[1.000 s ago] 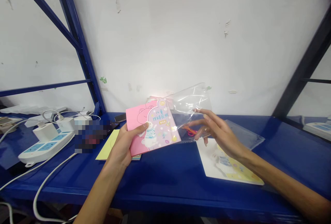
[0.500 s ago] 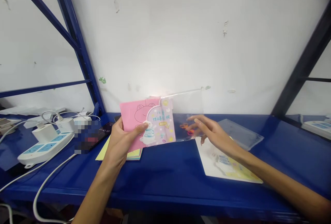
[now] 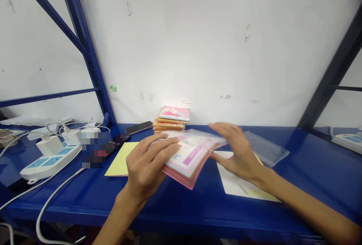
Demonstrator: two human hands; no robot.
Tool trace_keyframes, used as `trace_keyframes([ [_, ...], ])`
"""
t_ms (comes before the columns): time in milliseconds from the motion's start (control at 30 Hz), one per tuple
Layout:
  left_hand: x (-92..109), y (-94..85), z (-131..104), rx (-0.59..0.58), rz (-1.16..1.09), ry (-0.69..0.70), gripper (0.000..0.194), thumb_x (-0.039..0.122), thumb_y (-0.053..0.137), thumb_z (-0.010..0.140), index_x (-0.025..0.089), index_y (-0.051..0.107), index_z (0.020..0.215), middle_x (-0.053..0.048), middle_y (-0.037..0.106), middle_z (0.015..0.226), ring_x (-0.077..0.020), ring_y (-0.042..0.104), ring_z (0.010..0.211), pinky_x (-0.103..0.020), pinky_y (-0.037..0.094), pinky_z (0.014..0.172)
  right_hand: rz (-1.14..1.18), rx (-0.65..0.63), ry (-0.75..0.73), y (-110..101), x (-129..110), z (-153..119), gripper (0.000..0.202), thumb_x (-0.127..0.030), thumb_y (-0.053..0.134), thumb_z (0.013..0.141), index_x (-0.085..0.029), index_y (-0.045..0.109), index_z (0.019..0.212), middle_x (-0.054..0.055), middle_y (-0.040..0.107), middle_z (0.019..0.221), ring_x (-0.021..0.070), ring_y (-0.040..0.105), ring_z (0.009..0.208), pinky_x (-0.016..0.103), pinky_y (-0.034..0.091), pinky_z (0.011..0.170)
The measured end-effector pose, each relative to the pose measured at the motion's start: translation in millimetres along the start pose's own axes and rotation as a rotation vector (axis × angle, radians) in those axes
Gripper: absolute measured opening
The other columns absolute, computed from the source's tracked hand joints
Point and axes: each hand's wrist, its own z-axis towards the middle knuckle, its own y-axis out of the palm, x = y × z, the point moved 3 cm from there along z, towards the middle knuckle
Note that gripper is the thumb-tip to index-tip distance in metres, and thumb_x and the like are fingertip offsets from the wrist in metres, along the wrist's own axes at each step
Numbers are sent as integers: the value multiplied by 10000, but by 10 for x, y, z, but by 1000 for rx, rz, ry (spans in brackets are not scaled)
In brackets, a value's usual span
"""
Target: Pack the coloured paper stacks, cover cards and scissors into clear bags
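A white power strip [image 3: 51, 164] with plugged-in chargers sits at the left of a blue bench [image 3: 183, 212], beside a dark phone [image 3: 120, 139] with a lit screen, partly blurred out. Next come yellow paper [image 3: 116, 164] lying flat and, behind it, a second phone [image 3: 138, 127], screen dark. At center, a person's left hand [image 3: 149, 162] clamps the near side of a pink-edged paper packet [image 3: 188, 158], held tilted above the bench, its pale printed face up and clear plastic at its far end. A small stack of packs [image 3: 172, 118] stands behind it near the wall. The right hand [image 3: 233, 149], slightly blurred, has its fingers and thumb apart at the packet's right end; whether they touch the plastic cannot be told. Below that hand lies a white sheet [image 3: 234, 179], and at right a clear plastic sleeve [image 3: 267, 149] rests flat
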Motion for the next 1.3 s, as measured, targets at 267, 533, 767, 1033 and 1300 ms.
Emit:
trace_keyframes([
  [267,224,125,-137,311,315,307,696,113,886,654,406,637,1233,-34,587,1432,-326,508,1329,-494,396,1126,290,-50,119,40,-144,-37,245,-247,685,913,-331,757,1131,41,796,1006,319,717,974,591,487,967],
  [533,-29,374,-9,-163,-476,-603,441,357,824,791,213,705,1191,-115,745,1211,-299,695,1138,-370,544,974,871,-145,745,81,-99,-39,333,-508,736,881,-300,761,1140,54,763,1162,314,711,1089,478,601,928],
  [767,-94,406,-41,-144,-466,-574,281,347,796,834,214,759,1079,-69,795,1102,-250,745,1017,-323,588,895,846,-204,734,109,-61,-57,297,-488,749,874,-312,784,1111,54,789,1037,308,745,927,425,637,751],
  [1033,-235,387,-68,-50,-562,-622,330,374,791,846,201,711,1116,-81,767,1170,-240,709,1110,-324,542,974,928,-293,562,80,124,52,468,-641,688,868,-357,714,1239,49,708,1292,294,688,1136,444,584,922],
  [1300,-359,357,-73,-12,-665,-770,528,420,816,817,203,646,1267,-100,741,1220,-244,698,1102,-315,563,890,169,-425,473,67,789,-63,400,-569,498,999,-270,759,1043,96,764,1092,308,674,1041,523,483,940],
])
